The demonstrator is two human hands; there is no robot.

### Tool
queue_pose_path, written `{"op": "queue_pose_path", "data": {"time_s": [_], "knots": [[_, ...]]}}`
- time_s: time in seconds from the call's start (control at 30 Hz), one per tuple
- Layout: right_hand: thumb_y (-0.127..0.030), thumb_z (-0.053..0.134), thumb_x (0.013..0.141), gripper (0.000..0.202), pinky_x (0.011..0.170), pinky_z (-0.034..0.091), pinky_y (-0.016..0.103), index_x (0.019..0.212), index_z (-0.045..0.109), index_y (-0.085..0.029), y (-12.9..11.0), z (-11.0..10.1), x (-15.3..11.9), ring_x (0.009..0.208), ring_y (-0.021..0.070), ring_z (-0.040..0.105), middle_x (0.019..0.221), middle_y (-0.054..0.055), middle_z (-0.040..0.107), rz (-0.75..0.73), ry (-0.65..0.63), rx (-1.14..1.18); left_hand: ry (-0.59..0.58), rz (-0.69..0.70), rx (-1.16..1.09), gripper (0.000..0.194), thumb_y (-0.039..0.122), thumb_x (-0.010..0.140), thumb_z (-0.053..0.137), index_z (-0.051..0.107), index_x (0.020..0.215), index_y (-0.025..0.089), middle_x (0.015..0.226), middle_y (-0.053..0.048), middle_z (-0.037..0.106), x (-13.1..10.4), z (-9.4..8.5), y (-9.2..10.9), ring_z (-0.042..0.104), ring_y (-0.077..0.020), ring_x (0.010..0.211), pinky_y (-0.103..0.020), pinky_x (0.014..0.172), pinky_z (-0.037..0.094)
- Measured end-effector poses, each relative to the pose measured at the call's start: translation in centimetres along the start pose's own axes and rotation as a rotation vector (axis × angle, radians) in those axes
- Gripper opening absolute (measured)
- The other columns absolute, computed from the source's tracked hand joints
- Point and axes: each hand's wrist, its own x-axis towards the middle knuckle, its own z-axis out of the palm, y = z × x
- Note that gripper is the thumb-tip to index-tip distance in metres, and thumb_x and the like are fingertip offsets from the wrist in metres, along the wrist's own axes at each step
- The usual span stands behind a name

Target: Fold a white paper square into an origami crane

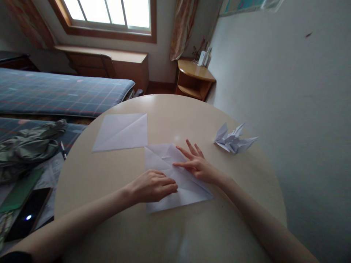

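A creased white sheet of paper (164,202) lies on the round table, with both hands on it. My left hand (155,185) rests over its lower left part, fingers curled into a loose fist; the paper under the palm is hidden. Across the sheet's right side, my right hand (197,164) is open, its fingers spread and touching the upper right of the paper. Farther left lies another white paper (123,131) with a diagonal crease. Folded paper figures (234,140), which look like cranes, sit to the right beyond my right hand.
The round cream table (175,113) stands beside a white wall (309,109). At left are a plaid mattress (63,91), a crumpled grey-green cloth (35,146), a pen (63,150), a green booklet (20,190) and a dark phone (30,212). A corner shelf (196,70) stands behind.
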Motion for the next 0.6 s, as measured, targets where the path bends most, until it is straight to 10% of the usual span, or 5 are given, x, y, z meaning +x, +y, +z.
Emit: {"op": "queue_pose_path", "data": {"time_s": [0.2, 0.4, 0.6], "knots": [[-0.007, 0.052, 0.08, 0.049, 0.107, 0.011, 0.055, 0.122, 0.053, -0.033, 0.3, 0.2, 0.1, 0.137, 0.0212, -0.008, 0.147, -0.002, 0.024, 0.039, 0.029, 0.053, 0.054, -0.017, -0.002, 0.025, 0.026, 0.092, 0.042, 0.059, 0.105, 0.012, 0.106, -0.01, 0.065, -0.2, 0.7, -1.7, 0.06, -0.0192, 0.101, -0.032, 0.09, 0.049], [-0.019, 0.049, 0.085, 0.063, 0.107, 0.014, 0.053, 0.141, 0.022, -0.027, 0.9, 1.0, -0.3, 0.137, 0.0205, -0.005, 0.148, 0.004, 0.02, 0.118, 0.056, 0.105, -0.093, -0.125, 0.027, 0.038, 0.032, 0.092, 0.043, 0.05, 0.12, 0.007, 0.121, -0.013, 0.058, -0.1, 1.0, -1.5, 0.055, -0.024, 0.11, -0.037, 0.099, 0.043], [-0.028, 0.045, 0.088, 0.056, 0.108, 0.016, 0.05, 0.141, 0.026, -0.022, 1.1, 1.0, -1.9, 0.137, 0.0218, 0.003, 0.148, 0.007, 0.022, 0.161, 0.026, 0.114, -0.209, -0.142, 0.073, 0.041, 0.025, 0.094, 0.036, 0.038, 0.132, 0.011, 0.137, -0.009, 0.043, 0.1, 0.7, -2.3, 0.044, -0.0205, 0.123, -0.037, 0.109, 0.028]]}}
